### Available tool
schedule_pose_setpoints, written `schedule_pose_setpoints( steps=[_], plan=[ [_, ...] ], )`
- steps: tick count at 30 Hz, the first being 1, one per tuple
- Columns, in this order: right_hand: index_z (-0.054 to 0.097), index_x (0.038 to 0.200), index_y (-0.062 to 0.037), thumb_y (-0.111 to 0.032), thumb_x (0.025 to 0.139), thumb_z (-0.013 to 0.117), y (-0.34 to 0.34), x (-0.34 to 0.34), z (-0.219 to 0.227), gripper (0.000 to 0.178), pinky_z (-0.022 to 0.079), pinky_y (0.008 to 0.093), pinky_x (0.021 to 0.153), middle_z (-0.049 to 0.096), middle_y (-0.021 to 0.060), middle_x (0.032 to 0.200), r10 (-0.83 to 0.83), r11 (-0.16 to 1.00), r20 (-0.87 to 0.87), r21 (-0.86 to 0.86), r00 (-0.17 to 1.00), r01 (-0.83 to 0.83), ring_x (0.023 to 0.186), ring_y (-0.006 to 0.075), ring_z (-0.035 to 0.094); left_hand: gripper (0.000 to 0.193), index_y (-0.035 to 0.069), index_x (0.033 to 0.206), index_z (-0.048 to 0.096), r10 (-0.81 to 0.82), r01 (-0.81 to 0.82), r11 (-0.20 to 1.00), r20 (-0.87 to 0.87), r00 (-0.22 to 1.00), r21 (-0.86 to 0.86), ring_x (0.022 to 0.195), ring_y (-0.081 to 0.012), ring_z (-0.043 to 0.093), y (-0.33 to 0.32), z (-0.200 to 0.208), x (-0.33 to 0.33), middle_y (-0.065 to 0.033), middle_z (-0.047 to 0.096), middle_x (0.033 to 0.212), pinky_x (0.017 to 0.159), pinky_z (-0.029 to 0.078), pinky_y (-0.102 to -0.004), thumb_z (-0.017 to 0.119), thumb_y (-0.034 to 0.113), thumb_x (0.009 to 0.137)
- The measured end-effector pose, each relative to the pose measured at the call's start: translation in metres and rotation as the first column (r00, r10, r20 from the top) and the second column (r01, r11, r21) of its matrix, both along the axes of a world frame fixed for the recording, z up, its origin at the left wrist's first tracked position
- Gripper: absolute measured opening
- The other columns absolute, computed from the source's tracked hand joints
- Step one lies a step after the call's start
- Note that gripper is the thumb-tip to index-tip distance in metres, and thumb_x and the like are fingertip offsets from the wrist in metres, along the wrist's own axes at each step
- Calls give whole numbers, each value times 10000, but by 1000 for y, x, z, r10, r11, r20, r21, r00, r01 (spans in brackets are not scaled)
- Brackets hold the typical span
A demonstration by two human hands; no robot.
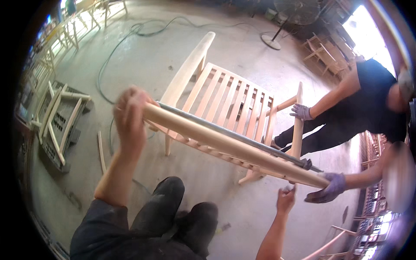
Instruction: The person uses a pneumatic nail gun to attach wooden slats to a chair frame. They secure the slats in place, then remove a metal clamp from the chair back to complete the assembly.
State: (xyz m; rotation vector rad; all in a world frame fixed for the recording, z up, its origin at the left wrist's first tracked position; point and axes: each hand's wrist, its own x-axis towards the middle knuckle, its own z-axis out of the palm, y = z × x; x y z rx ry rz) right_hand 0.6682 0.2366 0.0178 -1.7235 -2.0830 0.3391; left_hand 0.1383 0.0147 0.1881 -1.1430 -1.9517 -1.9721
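Note:
A pale wooden chair frame (229, 104) with a slatted seat stands before me. Its thick, rounded top rail (216, 141) slopes down to the right. A long grey bar clamp (229, 134) lies along the rail's far side. My left hand (132, 110) is wrapped around the rail's left end. Just below the rail's right part is my right hand (285, 199), fingers curled; whatever they hold is too small to tell. At the right end of the rail, a co-worker's purple-gloved hand (328, 188) grips it. Their other gloved hand (301, 112) rests on the right armrest (297, 130).
The co-worker (346, 108) in dark clothes leans in from the right. At left, loose chair parts (60, 117) lie on a dark pallet (69, 147). A hose (103, 69) curves over the floor. A standing fan (272, 41) and more wooden frames (323, 54) are farther back.

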Motion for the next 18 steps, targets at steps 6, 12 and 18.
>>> schedule_pose_setpoints(
  steps=[6,12,18],
  plan=[
    [742,964,-49,-134,838,753,-187,-151,218,152,547,425,754,726,134,850,359,841,-245,-333,901,-426,802,309,697,240,35,837,582,-149,145,989,425,893,41,836,-157,582,-21,41,-6,-95,640,876,795,473,-312,467,161,1007],
    [697,907,-59,-37,812,707,-116,-305,312,98,488,419,722,677,98,808,584,771,-44,342,811,-537,762,298,647,314,2,973,621,-269,290,955,567,779,56,970,-174,607,-26,48,-18,-107,666,1006,916,464,-298,413,214,1076],
    [722,926,-61,-150,919,605,-85,-351,303,148,498,412,745,698,110,849,363,922,142,-198,921,-333,783,318,644,407,-21,1172,623,248,91,929,785,568,-359,1000,-178,643,-55,-30,-68,-109,695,1072,904,506,-318,472,350,1097]
  ],
)
